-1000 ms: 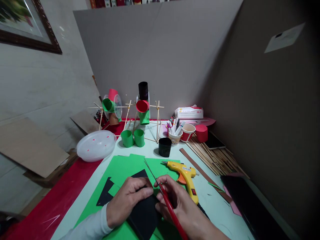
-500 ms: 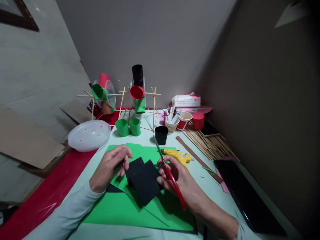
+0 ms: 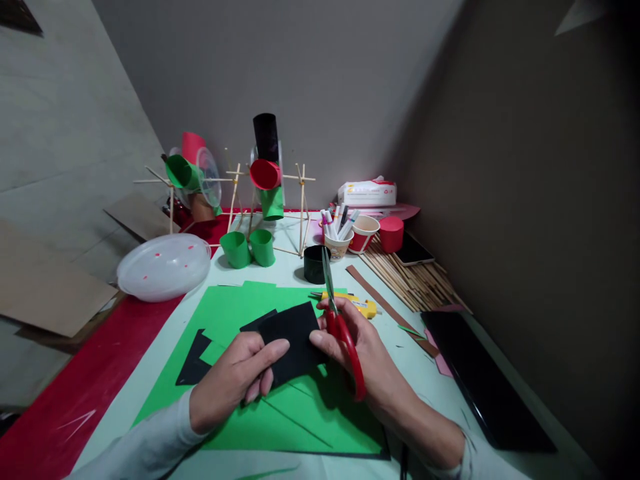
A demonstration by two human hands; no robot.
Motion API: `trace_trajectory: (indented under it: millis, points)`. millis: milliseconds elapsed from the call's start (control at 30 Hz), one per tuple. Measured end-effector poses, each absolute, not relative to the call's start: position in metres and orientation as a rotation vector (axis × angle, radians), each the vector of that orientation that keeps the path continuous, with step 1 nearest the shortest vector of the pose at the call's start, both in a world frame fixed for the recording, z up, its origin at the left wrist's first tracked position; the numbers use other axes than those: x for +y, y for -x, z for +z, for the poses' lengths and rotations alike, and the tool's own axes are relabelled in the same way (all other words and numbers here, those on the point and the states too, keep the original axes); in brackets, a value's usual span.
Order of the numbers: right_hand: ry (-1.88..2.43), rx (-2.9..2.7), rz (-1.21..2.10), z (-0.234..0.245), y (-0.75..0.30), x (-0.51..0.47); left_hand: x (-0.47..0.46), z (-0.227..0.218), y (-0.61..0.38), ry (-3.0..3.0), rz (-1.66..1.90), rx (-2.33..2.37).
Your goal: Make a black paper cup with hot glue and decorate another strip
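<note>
A rectangular piece of black paper (image 3: 295, 337) spans both hands above the green sheets (image 3: 240, 427). My left hand (image 3: 245, 367) is closed, thumb on top, gripping its left edge. The right edge is pinched by my right hand (image 3: 353, 343), which also carries red-handled scissors (image 3: 350, 347) with the blades pointing up and away. Another black piece (image 3: 257, 321) shows partly behind the held paper; whether it is held too, I cannot tell. Black scraps (image 3: 193, 360) lie on the green to the left. Behind the scissors lies a yellow glue gun (image 3: 367, 307), partly covered.
Small green paper cups (image 3: 235, 250) and a black ring (image 3: 313, 265) stand beyond the sheets. Farther back are a stick frame with coloured tubes (image 3: 266, 175) and a cup of markers (image 3: 337, 243). Wooden sticks (image 3: 410, 280) and a black panel (image 3: 485, 380) lie right, a plastic lid (image 3: 165, 267) left.
My left hand has moved right and down and taken hold of the black paper's left edge. The paper has turned more level, and the scissors point more upright. The whole view has shifted slightly.
</note>
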State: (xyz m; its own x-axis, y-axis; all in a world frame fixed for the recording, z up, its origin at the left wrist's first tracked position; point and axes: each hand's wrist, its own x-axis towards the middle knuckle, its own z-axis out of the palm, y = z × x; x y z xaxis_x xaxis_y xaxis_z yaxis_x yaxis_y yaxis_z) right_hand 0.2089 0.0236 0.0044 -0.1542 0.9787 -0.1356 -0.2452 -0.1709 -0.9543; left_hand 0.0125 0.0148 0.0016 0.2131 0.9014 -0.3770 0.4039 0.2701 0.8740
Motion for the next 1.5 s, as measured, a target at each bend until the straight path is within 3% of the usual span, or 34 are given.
trace_trajectory:
  millis: [233,1000,1500]
  points:
    - [1.01,-1.002,1.539,-0.001,-0.215,0.028,0.015,0.01,-0.016,-1.371,0.46,1.325]
    - [1.027,-0.932,1.562,-0.007,-0.213,0.029,0.016,0.003,-0.016,-1.29,0.722,1.121]
    - [1.001,-0.905,1.546,-0.001,-0.211,0.023,0.023,0.005,-0.014,-1.187,0.614,1.041]
